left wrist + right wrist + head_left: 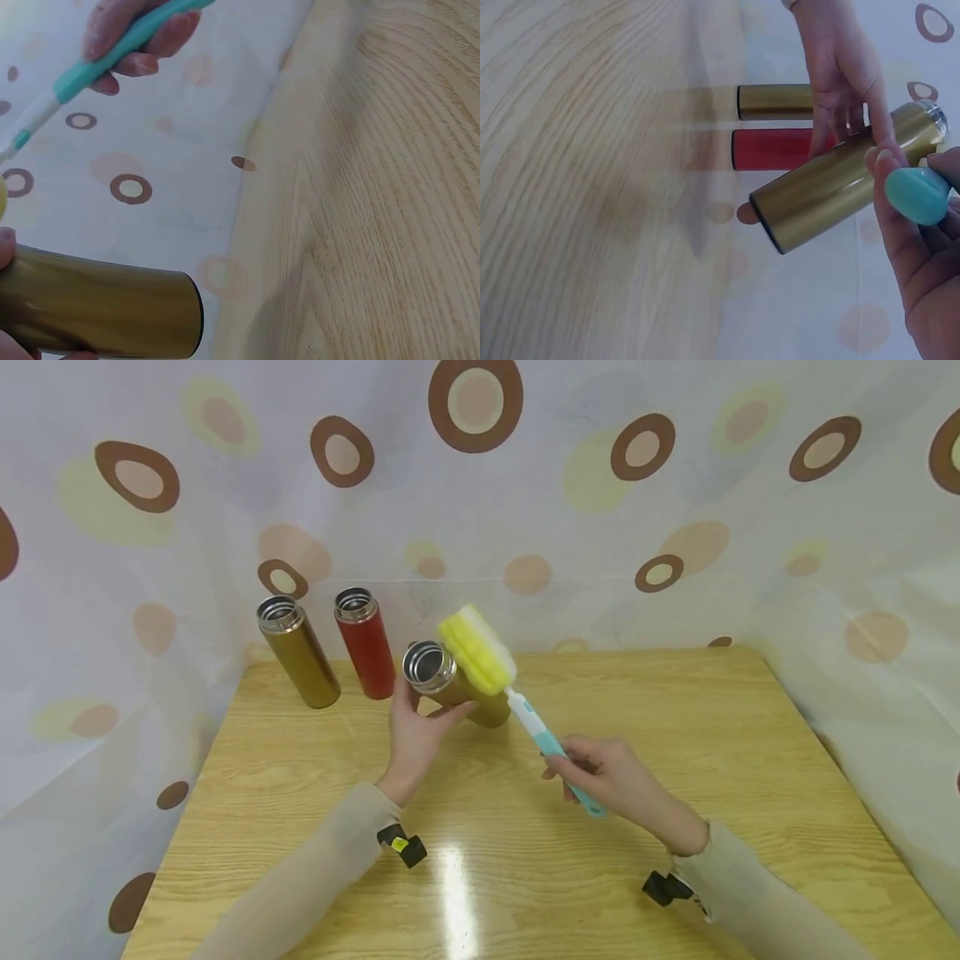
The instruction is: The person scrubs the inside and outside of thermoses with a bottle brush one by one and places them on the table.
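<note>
My left hand (414, 745) grips a gold thermos bottle (491, 713) round its body, near the neck. The bottle is uncapped and tilted, its steel mouth facing up and left; in the right wrist view its base hangs off the table. In my right hand (617, 777) is a bottle brush, held by its teal handle (552, 746). The yellow and white sponge head (477, 650) is outside the bottle, in front of its upper side in the head view; whether they touch I cannot tell. The right wrist view shows the handle's rounded teal end (917, 196).
Another gold bottle (303, 656) and a red bottle (369, 650) stand upright and uncapped at the table's back left, left of my left hand. The wooden table (337, 860) meets a wall covering (480, 527) with round patterns at its back edge.
</note>
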Demonstrator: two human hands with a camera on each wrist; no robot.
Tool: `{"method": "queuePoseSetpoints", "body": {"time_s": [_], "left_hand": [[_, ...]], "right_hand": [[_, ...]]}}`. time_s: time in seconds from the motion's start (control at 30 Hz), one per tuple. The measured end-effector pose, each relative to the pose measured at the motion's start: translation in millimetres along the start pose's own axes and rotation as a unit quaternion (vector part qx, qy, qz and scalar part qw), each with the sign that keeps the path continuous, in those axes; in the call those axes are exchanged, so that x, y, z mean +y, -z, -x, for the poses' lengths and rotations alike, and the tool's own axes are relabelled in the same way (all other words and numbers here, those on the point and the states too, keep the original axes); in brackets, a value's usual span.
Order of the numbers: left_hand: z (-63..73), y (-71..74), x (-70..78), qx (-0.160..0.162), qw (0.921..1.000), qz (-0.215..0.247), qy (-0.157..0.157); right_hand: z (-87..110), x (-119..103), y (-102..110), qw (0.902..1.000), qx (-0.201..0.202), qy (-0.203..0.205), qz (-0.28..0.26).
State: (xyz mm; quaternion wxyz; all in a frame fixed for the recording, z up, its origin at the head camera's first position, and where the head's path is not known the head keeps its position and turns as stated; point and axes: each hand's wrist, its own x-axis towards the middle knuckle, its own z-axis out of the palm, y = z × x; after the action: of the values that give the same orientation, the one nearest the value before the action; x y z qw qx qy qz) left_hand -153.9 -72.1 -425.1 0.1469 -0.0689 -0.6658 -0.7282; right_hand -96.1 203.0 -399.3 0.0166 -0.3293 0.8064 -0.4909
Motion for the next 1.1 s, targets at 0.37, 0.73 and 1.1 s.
{"method": "queuePoseSetpoints", "body": {"time_s": [0.37, 0.73, 1.1], "left_hand": [[-4.3, 3.3, 5.8, 0.038, 0.9991, -0.011, -0.017], [-4.5, 5.1, 3.7, 0.021, 0.9995, 0.002, -0.024], [-2.0, 5.3, 6.8, -0.038, 0.9992, 0.003, 0.01]], "right_hand": [[8.4, 23.5, -6.5, 0.9888, -0.038, -0.134, 0.055], [4.5, 16.6, -6.8, 0.9901, -0.028, -0.134, 0.031], [-1.3, -3.4, -2.5, 0.9996, -0.001, -0.029, -0.002]]}}
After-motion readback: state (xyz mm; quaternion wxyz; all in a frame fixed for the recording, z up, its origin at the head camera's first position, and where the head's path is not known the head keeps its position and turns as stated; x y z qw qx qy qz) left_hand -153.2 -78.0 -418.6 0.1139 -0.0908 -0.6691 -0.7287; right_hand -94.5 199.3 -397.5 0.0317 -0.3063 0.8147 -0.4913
